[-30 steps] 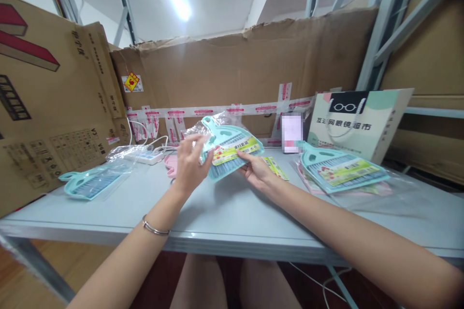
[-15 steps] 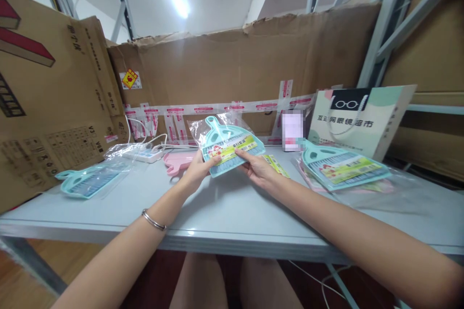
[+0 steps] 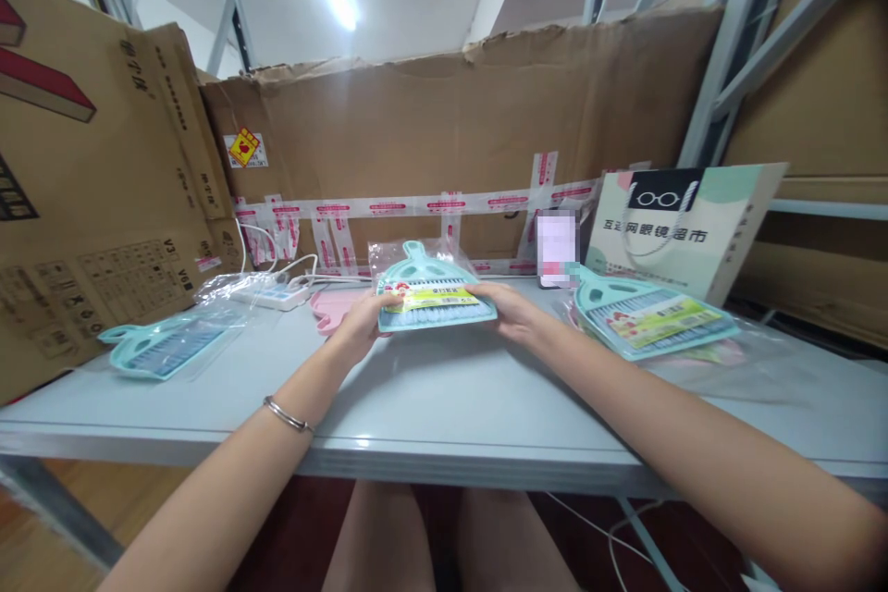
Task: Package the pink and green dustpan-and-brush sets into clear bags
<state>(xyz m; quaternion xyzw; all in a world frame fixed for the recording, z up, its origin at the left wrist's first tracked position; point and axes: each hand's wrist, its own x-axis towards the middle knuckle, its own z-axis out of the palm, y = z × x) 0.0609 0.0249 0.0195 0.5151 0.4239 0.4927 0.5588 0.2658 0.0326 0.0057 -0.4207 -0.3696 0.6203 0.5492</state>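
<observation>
L hand [image 3: 361, 326] closed on pkgd dustpan [image 3: 438, 295]

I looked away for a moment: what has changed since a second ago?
The left hand, raised beside the bagged dustpan set a second ago, has come down to hold its lower left corner. The set has turned clockwise, its front edge now nearly level. The right hand still holds the right side. The dustpan at far left, the pack at right and the paper bag stayed put.
</observation>
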